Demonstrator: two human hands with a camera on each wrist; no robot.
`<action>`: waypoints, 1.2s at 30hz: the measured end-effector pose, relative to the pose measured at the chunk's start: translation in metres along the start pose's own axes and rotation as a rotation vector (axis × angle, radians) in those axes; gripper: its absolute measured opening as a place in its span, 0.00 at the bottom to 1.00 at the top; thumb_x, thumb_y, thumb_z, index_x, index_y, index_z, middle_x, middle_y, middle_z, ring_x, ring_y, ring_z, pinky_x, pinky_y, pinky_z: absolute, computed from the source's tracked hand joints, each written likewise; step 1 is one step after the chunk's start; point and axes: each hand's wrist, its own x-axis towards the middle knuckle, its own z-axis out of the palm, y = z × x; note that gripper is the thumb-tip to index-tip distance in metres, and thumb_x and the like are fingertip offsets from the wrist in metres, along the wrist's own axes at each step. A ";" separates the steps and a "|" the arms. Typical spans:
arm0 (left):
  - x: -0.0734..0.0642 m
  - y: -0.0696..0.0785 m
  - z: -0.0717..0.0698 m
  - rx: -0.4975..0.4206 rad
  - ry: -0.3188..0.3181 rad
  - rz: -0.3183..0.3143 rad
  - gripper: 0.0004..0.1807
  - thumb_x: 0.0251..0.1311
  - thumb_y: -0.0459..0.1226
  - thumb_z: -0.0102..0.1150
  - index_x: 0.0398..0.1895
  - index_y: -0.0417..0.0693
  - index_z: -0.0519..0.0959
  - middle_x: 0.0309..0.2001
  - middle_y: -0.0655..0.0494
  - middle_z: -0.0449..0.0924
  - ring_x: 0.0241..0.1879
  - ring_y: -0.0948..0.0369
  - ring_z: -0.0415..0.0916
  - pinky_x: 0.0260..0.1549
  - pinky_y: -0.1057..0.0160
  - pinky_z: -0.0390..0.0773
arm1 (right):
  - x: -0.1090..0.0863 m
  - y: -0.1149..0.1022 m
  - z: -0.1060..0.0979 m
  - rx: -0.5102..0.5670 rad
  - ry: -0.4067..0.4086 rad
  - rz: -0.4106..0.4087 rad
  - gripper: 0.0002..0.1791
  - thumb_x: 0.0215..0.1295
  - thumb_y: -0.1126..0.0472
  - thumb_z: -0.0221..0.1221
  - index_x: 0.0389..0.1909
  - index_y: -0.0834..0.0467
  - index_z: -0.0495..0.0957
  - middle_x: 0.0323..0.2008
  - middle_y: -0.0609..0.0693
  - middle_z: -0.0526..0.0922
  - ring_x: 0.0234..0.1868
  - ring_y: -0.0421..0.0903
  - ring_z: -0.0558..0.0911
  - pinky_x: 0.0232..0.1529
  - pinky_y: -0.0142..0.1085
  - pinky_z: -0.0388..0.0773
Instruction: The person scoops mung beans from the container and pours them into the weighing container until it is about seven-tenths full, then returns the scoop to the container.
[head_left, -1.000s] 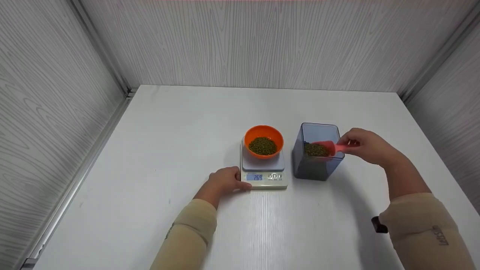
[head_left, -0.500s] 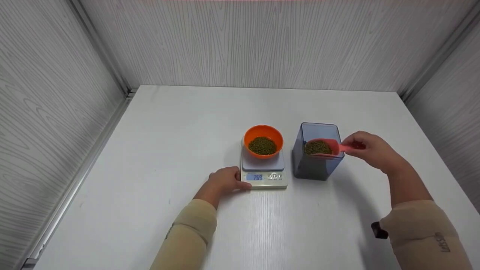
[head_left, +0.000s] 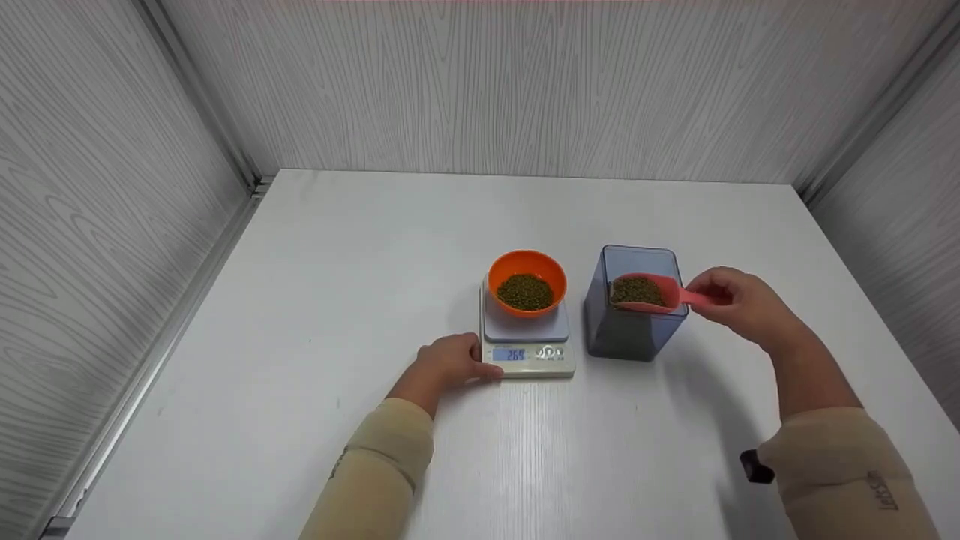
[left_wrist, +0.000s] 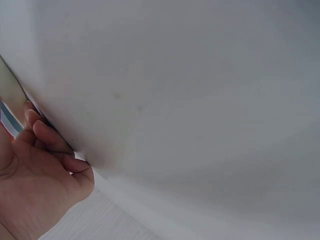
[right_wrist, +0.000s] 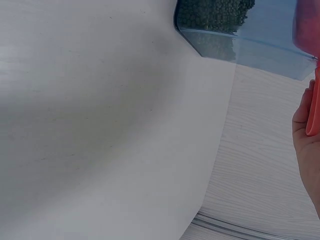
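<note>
At its front left corner, a white digital kitchen scale [head_left: 529, 369] is gripped by my left hand [head_left: 448, 358], thumb along the front edge. In the left wrist view, that hand's curled fingers [left_wrist: 50, 137] meet the scale's side. An orange bowl [head_left: 527, 259] with green-brown pellets rests on the scale; its display appears to read 269. My right hand [head_left: 742, 304] pinches the handle of a red scoop [head_left: 671, 291], heaped with pellets, at the mouth of a clear bluish bin [head_left: 622, 337]. Through the bin's wall in the right wrist view, a mass of pellets [right_wrist: 215, 15] shows.
A white tabletop [head_left: 360, 262] carries the scale and the bin, which stand side by side with a narrow gap. Grey wood-grain panels [head_left: 480, 90] enclose the table at the back and both sides.
The scoop has risen from within the bin to its rim and levelled, its pellets now more visible. My right hand has shifted slightly right and nearer me. My left hand stays put.
</note>
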 end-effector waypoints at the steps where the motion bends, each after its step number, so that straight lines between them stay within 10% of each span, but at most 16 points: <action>1: 0.000 0.000 0.000 -0.001 -0.002 0.000 0.24 0.41 0.60 0.65 0.26 0.53 0.70 0.24 0.60 0.70 0.31 0.58 0.67 0.38 0.57 0.61 | 0.000 0.000 0.000 -0.007 0.001 0.003 0.13 0.61 0.58 0.59 0.44 0.59 0.75 0.39 0.53 0.75 0.37 0.47 0.71 0.34 0.29 0.72; 36: -0.001 -0.001 -0.001 -0.003 -0.006 0.002 0.25 0.41 0.61 0.64 0.27 0.53 0.70 0.25 0.59 0.70 0.32 0.58 0.67 0.36 0.57 0.62 | 0.026 -0.059 0.005 -0.006 0.082 -0.045 0.12 0.62 0.58 0.58 0.45 0.57 0.75 0.41 0.50 0.74 0.39 0.46 0.70 0.36 0.26 0.71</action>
